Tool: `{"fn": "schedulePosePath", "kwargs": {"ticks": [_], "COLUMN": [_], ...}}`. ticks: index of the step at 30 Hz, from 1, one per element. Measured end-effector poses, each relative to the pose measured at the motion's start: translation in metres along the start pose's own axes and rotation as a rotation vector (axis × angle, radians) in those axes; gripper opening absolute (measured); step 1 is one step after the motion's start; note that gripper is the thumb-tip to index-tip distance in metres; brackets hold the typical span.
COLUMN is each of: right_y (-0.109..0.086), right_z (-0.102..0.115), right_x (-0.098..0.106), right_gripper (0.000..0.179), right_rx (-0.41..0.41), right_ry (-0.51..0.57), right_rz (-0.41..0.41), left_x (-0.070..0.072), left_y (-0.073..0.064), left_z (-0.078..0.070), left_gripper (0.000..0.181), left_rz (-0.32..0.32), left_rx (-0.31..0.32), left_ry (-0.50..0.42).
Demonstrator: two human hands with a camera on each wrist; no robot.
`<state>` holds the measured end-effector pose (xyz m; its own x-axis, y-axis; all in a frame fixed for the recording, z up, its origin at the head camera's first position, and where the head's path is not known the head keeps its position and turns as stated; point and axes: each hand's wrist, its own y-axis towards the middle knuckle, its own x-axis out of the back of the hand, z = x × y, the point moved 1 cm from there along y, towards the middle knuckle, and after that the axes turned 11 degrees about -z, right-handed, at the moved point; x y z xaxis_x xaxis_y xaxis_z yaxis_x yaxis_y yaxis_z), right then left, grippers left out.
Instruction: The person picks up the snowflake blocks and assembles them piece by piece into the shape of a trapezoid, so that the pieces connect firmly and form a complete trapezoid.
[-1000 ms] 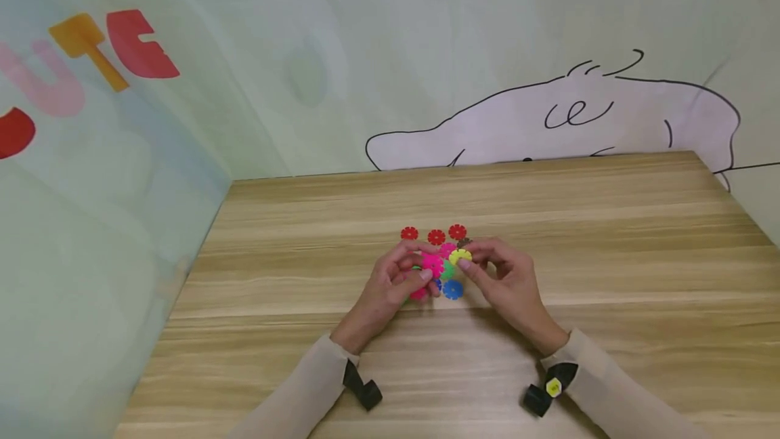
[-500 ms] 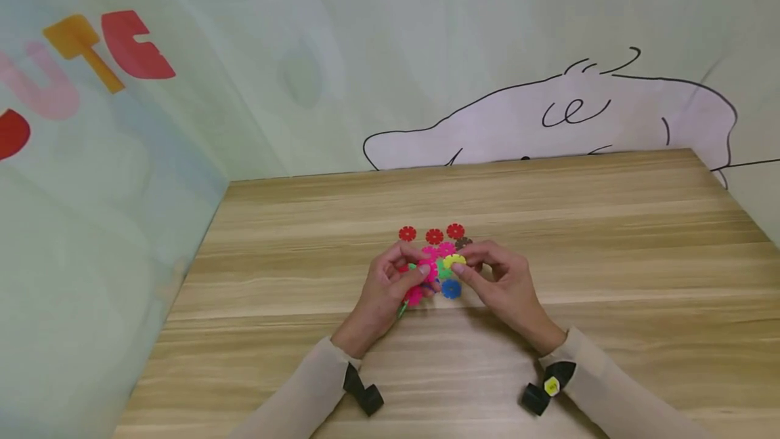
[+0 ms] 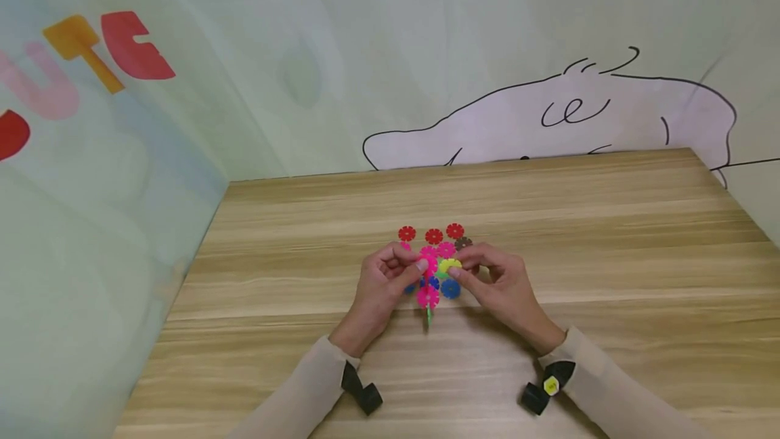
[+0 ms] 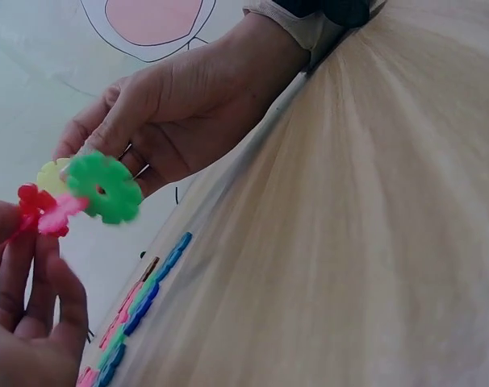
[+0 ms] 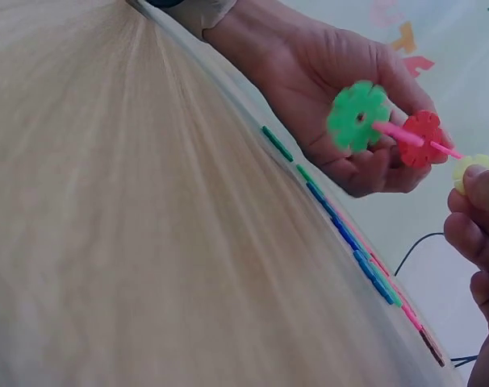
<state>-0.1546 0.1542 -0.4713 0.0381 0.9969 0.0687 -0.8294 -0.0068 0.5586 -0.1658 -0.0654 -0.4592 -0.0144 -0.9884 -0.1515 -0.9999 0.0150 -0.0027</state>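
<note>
My left hand pinches a joined chain of slotted plastic snowflake discs. In the right wrist view the chain runs from a green disc through a pink one to a red disc at the fingertips, with another pink edge beyond. Seen from the head, a pink disc and the edge-on green disc point toward me. Between thumb and fingers, my right hand pinches a yellow snowflake disc, its edge close to the chain's pink end. Both hands are raised above the table.
Loose discs lie flat on the wooden table behind and below the hands: several red ones, pink ones, a brown one and a blue one. A printed cloth backdrop stands along the table's far edge.
The left hand has turned the joined chain so its green end swings out toward me. The right hand has brought the yellow disc slightly left and nearer, toward the chain.
</note>
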Motion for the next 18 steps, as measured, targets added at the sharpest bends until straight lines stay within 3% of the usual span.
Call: {"fn": "schedulePosePath", "kwargs": {"ticks": [7,18], "right_y": [-0.0002,-0.0011], "right_z": [-0.0021,0.0011], "right_x": [-0.0014,-0.0027], "right_gripper": [0.022,0.024], "right_rx": [0.013,0.015], "right_ry": [-0.003,-0.034], "right_rz": [0.013,0.002], "left_x": [-0.0026,-0.0058], "left_y": [-0.0007,-0.0026], "left_z": [0.0001,0.0032], "left_gripper": [0.009,0.011], "left_rz": [-0.017,0.002], "left_rx": [0.066,0.103], "left_ry": [-0.099,-0.139]}}
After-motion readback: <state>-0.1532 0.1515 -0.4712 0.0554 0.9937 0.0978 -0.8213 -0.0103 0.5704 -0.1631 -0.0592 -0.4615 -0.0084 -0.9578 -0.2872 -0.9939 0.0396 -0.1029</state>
